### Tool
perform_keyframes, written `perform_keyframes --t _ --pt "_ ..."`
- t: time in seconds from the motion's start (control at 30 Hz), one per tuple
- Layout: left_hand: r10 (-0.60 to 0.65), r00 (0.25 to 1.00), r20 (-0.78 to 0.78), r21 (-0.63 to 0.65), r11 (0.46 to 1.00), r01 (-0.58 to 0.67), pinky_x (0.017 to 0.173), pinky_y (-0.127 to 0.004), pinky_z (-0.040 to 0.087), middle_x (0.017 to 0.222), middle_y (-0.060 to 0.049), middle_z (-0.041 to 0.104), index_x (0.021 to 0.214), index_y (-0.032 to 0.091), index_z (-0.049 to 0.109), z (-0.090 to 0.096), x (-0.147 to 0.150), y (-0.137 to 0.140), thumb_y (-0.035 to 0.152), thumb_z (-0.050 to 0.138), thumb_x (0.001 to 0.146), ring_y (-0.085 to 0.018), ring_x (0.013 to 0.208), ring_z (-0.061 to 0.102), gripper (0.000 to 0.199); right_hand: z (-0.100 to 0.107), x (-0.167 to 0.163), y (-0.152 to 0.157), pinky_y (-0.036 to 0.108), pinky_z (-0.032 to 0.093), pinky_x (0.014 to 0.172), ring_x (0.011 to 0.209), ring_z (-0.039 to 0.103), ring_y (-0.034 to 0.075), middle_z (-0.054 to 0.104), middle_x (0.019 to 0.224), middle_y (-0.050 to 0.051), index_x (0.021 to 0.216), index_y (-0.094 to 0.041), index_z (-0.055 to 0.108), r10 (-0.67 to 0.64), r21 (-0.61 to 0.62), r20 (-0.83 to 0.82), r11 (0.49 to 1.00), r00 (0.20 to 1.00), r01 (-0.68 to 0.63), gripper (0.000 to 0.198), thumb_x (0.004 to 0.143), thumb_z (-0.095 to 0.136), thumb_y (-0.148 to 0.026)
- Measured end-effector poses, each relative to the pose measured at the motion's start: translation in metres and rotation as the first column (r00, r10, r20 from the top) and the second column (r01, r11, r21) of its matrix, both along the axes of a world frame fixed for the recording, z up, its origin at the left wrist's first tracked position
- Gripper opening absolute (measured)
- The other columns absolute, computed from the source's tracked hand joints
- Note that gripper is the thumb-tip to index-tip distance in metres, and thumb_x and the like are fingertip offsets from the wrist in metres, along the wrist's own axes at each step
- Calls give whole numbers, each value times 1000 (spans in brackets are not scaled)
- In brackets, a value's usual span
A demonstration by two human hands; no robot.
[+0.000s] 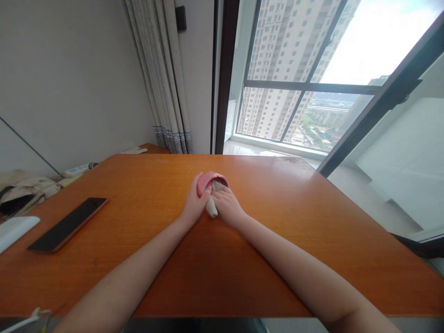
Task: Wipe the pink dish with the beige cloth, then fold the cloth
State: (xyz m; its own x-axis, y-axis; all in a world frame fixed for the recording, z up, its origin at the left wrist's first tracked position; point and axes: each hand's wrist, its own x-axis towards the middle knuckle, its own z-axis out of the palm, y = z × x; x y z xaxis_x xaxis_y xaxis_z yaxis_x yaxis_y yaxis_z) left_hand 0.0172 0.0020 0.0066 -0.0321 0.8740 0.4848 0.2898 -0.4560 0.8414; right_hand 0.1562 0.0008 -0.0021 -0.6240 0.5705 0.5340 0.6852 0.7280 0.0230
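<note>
A small pink bowl [204, 181] is tipped on its side over the middle of the wooden table, its opening facing right and toward me. My left hand [194, 201] is closed on the bowl's left side, thumb near the rim. With my right hand [227, 206] I grip a pale grey cloth [211, 208]. Part of that cloth is tucked inside the bowl, and a rolled end hangs out between my hands. The right fingertips are hidden in the bowl's mouth.
On the left of the wooden table [149, 185] lies a flat black device [69, 225] with an orange edge. Beside it are a white object [19, 230], a beige cloth bundle [29, 187] and a white power strip [77, 170]. A curtain [163, 69] and window stand beyond.
</note>
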Motion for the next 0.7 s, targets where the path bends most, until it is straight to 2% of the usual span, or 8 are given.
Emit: perform_keyframes --t 0.1,0.27,0.37,0.5,0.57,0.7 --pt "-65 991 -116 9 998 67 107 -38 31 130 -9 50 126 18 42 5 -13 5 30 47 82 -21 122 45 46 7 1 1 32 34 84 78 54 17 64 82 3 91 -16 62 39 -36 62 999 997 -36 13 85 51 -16" --pt "-150 955 -254 -28 989 147 105 -38 32 129 -8 52 124 18 45 13 -28 12 24 48 78 -22 120 47 46 17 1 -4 34 32 87 79 53 18 64 81 5 89 -16 62 32 15 203 999 979 -36 16 88 47 -15" --pt "-143 976 -162 -100 987 128 101 -39 36 123 -9 55 127 17 40 9 -22 12 27 51 76 -23 113 51 52 16 0 -10 34 33 81 77 53 18 64 79 5 88 -15 62 -17 -7 212 1000 977 19 15 87 47 -14" --pt "-33 998 59 -183 982 43 100 -37 37 121 -10 54 127 18 35 -3 -5 8 32 55 75 -21 114 51 57 12 -2 -14 35 33 76 79 53 19 63 85 7 94 -13 62 -88 -10 154 996 984 90 17 85 47 -15" --pt "-30 996 80 -200 979 45 103 -36 35 125 -9 51 122 18 40 -6 -1 7 29 56 74 -21 118 47 51 11 -4 -15 35 33 77 80 52 20 63 87 8 94 -12 61 -85 -13 143 996 986 88 18 84 47 -15" --pt "-30 996 83 -285 957 52 102 -39 35 124 -9 52 119 18 45 -4 -6 10 23 48 76 -21 115 49 43 16 -8 -16 34 32 73 73 52 19 61 78 7 81 -14 61 -41 -80 211 995 977 59 13 83 48 -16"
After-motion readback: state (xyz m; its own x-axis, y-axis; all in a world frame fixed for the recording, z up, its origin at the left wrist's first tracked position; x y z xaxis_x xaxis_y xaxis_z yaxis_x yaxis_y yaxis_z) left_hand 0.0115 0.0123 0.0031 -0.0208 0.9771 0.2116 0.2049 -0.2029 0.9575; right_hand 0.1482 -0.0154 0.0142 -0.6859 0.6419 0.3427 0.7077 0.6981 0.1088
